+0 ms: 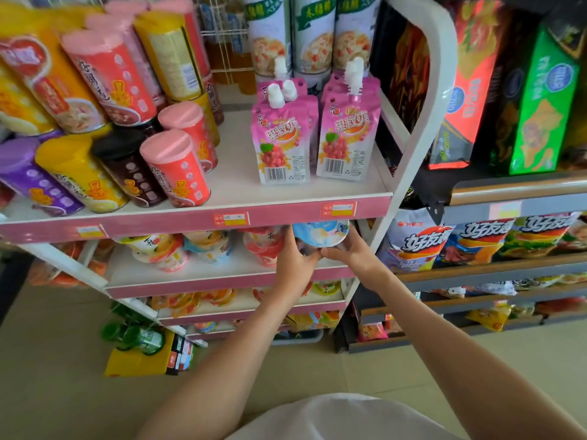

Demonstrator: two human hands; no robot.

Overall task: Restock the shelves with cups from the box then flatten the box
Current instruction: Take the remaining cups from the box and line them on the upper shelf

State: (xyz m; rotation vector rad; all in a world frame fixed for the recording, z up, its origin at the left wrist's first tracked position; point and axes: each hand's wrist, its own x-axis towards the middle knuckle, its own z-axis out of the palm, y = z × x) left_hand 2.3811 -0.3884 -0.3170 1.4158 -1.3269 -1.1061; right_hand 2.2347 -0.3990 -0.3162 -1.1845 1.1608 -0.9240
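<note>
A blue and white cup [319, 233] with a foil lid is tilted towards me at the right end of the second shelf [197, 274], just under the pink edge of the top shelf. My left hand [295, 262] grips its left side and bottom. My right hand [349, 249] grips its right side. Beside it on the same shelf stand pink cups [263, 246] and yellow and blue cups [178, 249]. No box of cups is in view.
Tall cans [174, 166] and pink spouted pouches [282, 144] fill the top shelf. Lower shelves hold orange jelly cups [190, 301]. A yellow carton with green bottles [143, 350] sits on the floor at the rack's foot. A dark rack of snack bags [476, 242] stands to the right.
</note>
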